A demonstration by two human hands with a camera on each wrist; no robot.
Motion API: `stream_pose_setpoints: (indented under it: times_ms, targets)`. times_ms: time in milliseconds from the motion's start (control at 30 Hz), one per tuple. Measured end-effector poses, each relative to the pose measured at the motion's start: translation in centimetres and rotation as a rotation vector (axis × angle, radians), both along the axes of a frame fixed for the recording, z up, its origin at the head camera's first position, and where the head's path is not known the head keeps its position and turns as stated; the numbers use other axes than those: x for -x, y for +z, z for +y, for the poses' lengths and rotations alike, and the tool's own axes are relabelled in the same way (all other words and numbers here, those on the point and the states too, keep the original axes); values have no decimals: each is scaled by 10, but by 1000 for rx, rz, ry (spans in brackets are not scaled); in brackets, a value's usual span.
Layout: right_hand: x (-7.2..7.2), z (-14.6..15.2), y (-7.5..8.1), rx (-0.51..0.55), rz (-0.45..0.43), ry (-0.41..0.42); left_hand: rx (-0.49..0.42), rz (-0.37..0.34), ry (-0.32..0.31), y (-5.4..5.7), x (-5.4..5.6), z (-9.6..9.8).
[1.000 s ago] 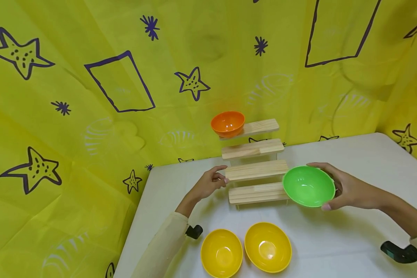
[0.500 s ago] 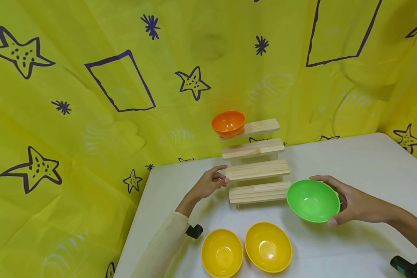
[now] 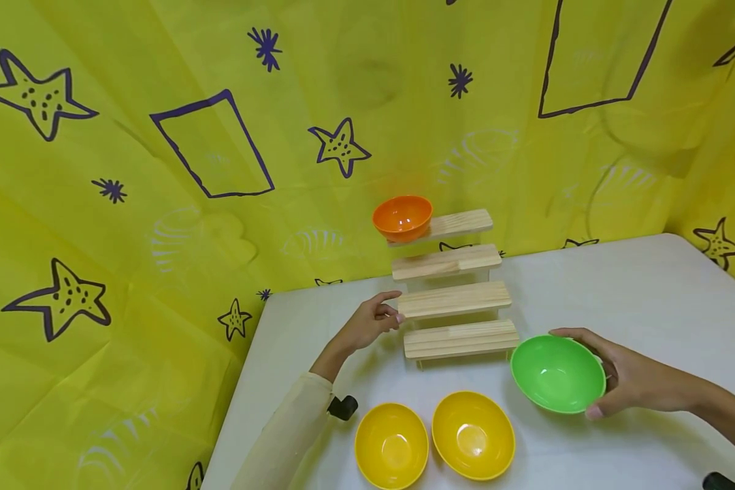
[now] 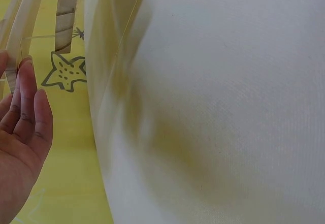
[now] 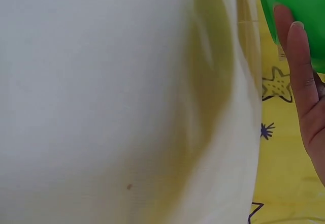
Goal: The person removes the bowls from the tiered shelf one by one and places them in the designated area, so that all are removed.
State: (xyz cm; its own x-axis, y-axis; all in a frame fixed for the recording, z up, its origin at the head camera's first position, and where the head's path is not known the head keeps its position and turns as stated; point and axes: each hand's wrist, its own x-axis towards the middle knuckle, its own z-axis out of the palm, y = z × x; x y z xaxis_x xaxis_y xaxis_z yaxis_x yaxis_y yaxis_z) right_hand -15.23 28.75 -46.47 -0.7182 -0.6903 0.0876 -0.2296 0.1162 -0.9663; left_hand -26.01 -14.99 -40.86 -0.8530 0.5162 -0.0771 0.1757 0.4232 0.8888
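A green bowl (image 3: 557, 374) tilts toward the camera, above the table right of the lowest step. My right hand (image 3: 637, 378) grips it by its right side, thumb low and fingers up along the rim; in the right wrist view, fingers (image 5: 300, 66) lie against the green bowl (image 5: 309, 10). My left hand (image 3: 367, 323) pinches the left end of a step on the tiered wooden shelf (image 3: 456, 299). The left wrist view shows that hand (image 4: 23, 137) beside the boards. An orange bowl (image 3: 403, 218) sits at the left of the top step.
Two yellow bowls, a left one (image 3: 392, 446) and a right one (image 3: 473, 435), stand side by side in front of the shelf on the white table (image 3: 612, 286). A yellow patterned cloth (image 3: 355, 82) hangs close behind the shelf and along the sides.
My right hand has brought the green bowl down and slightly right, away from the lower steps toward the near side. The left hand stays at the shelf.
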Motion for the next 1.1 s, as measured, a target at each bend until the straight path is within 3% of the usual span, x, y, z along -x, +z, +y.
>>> stream_pose_setpoints:
  times_ms: [200,533,800,933,1100]
  targets:
    - [-6,0,-8,-15,-61,21,-2,0,3,1,-2,0]
    - [-16,-4,-14,-78,-87,21,1,7,5,2,-1,1]
    - [-17,-3,-21,-72,-119,50,11,-3,7,-26,17,-5]
    - [-18,0,-24,-63,-54,74,10,10,15,-30,18,-5]
    - [-21,1,-22,-125,-53,61,2,26,21,-30,18,-5]
